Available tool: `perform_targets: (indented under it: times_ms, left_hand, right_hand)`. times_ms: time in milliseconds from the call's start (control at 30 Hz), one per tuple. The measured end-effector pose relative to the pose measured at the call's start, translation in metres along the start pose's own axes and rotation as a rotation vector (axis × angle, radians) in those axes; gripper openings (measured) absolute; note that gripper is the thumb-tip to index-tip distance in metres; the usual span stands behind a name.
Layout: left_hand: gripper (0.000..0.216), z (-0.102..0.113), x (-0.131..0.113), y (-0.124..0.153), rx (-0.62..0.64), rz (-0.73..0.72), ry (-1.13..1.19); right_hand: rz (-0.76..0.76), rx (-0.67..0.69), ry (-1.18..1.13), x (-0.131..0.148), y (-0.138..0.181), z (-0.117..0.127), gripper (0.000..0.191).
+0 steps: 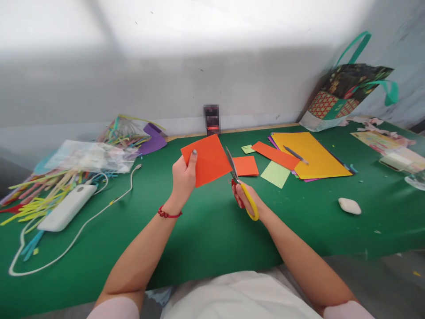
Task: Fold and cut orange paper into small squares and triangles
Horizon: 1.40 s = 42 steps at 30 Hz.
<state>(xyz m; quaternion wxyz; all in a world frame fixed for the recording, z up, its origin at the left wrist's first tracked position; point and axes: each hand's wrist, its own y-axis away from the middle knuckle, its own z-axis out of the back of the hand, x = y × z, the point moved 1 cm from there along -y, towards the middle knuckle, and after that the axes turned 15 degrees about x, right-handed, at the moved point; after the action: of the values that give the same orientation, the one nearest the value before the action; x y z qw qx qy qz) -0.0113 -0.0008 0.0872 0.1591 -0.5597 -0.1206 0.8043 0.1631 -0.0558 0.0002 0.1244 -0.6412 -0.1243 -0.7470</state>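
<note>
My left hand (184, 175) pinches an orange sheet of paper (210, 159) by its left side, thumb on top, holding it above the table. In my right hand (247, 195) is a pair of scissors (249, 203) with one yellow and one red handle. Its blades point up and away, close to the paper's right edge; whether they touch it I cannot tell. Behind the scissors lies a smaller orange piece (247, 166). An orange strip (275, 155) and a pale green square (276, 173) lie to its right, with a small folded green piece (247, 149) beyond.
Yellow sheets (318, 155) with a pen (295, 155) on top lie to the right. A white case (349, 206) sits nearer. At left are a white power bank (68, 208), its cable and many paper strips (40, 190). A patterned bag (341, 95) stands at back right.
</note>
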Motion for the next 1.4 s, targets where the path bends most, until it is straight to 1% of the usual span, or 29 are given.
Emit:
perform_targets:
  times_ms: [167, 300, 500, 633, 700, 800, 933, 1100, 1400]
  left_hand:
    - [0.039, -0.001, 0.002, 0.000, 0.014, 0.002, -0.006]
    - [0.039, -0.001, 0.003, 0.000, 0.018, -0.002, 0.003]
    - [0.038, 0.002, 0.006, -0.002, -0.061, -0.013, 0.010]
    - [0.038, 0.003, 0.013, -0.007, -0.096, -0.014, 0.094]
    - [0.038, 0.004, 0.017, -0.010, -0.069, -0.005, 0.128]
    - [0.037, 0.003, 0.020, -0.011, 0.015, 0.011, 0.151]
    - [0.038, 0.001, 0.017, -0.008, 0.080, 0.045, 0.137]
    - [0.038, -0.003, 0.009, -0.002, 0.092, 0.047, 0.064]
    - [0.039, -0.004, 0.006, 0.001, 0.095, 0.038, 0.027]
  right_hand:
    - [0.024, 0.025, 0.022, 0.004, 0.002, -0.001, 0.046]
    - [0.016, 0.030, 0.038, 0.004, 0.001, -0.001, 0.046]
    - [0.017, 0.037, 0.001, 0.004, 0.001, -0.001, 0.048]
    - [0.044, 0.097, -0.013, 0.006, 0.003, -0.002, 0.049]
    - [0.056, 0.116, -0.019, 0.007, 0.003, -0.002, 0.049]
    - [0.064, 0.116, -0.024, 0.006, 0.004, -0.001, 0.049]
    - [0.061, 0.101, -0.013, 0.005, 0.003, 0.000, 0.049]
    - [0.040, 0.047, -0.007, 0.005, 0.002, -0.001, 0.049]
    - [0.016, 0.032, 0.032, 0.005, 0.000, 0.000, 0.048]
